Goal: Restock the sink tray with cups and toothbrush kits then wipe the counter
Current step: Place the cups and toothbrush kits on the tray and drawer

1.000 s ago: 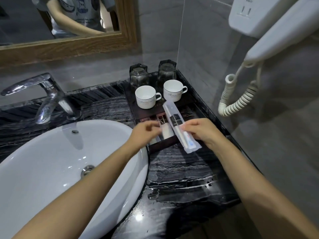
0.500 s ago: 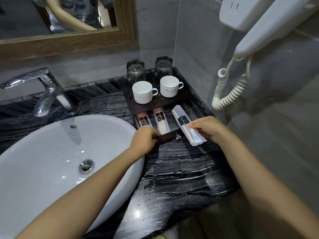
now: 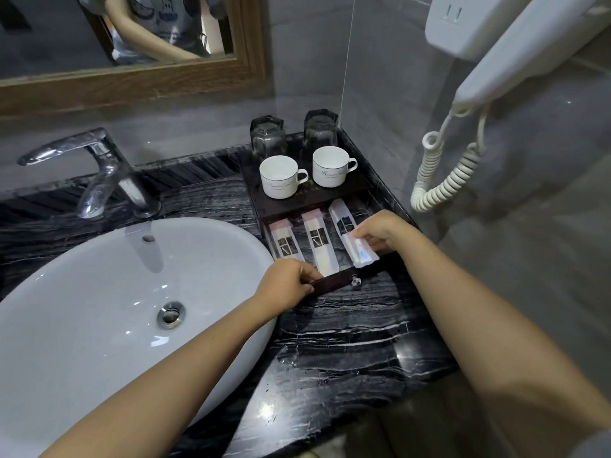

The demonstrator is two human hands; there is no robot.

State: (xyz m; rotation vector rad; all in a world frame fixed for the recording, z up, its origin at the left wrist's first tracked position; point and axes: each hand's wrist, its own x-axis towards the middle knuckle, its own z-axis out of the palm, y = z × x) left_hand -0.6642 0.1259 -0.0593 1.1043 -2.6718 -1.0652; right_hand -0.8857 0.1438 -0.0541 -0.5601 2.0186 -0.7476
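A dark tray (image 3: pixel 344 190) stands in the counter's back right corner. Its upper shelf carries two white cups (image 3: pixel 281 176) (image 3: pixel 332 166) and two upturned glasses (image 3: pixel 268 136) (image 3: pixel 320 130). Below, its drawer (image 3: pixel 334 285) is pulled out and holds three toothbrush kits in clear sleeves. The left kit (image 3: pixel 286 241) and middle kit (image 3: pixel 320 241) lie flat. My right hand (image 3: pixel 380 229) pinches the right kit (image 3: pixel 348 231), which rests over the drawer's front right. My left hand (image 3: pixel 287 285) grips the drawer's front edge at the left.
A white basin (image 3: pixel 99 309) with a chrome faucet (image 3: pixel 99 170) fills the left side. A wooden-framed mirror (image 3: pixel 132 81) hangs behind. A white wall hairdryer (image 3: pixel 515 51) with a coiled cord (image 3: pixel 443 173) hangs at the right. The black marble counter (image 3: pixel 347 345) is wet in front.
My right hand lowered the third kit from above the tray into the drawer's right side. My left hand moved from the kits to the drawer's front edge.
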